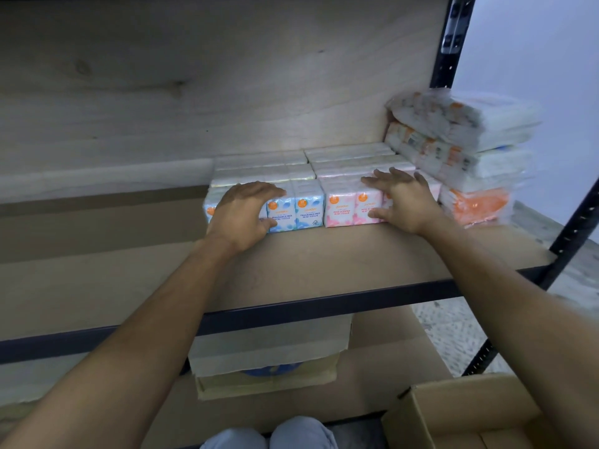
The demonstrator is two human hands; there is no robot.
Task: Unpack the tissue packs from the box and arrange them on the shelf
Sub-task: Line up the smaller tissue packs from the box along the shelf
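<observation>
Left fingers (259, 189) lie nearly straight over the top of the blue tissue pack (308, 209), thumb against its front face; laid on it, not clenched round it. Right fingers (389, 178) are spread flat across the top of the pink tissue pack (340, 210), thumb low on its front; also released, pressing. Left hand (241, 215) and right hand (406, 202) sit well apart, one per pack, both forearms bare. Blue and pink packs stand upright, side by side and touching, at the front of a block of pale packs (291, 166) running back to the wooden rear panel. The block rests on the shelf board (324, 260). Just beside it, at right: a tilted stack of clear-wrapped bundles (470, 150), orange bundle (476, 205) at the bottom. Open cardboard box (453, 413) at lower right, below shelf level; contents hidden.
</observation>
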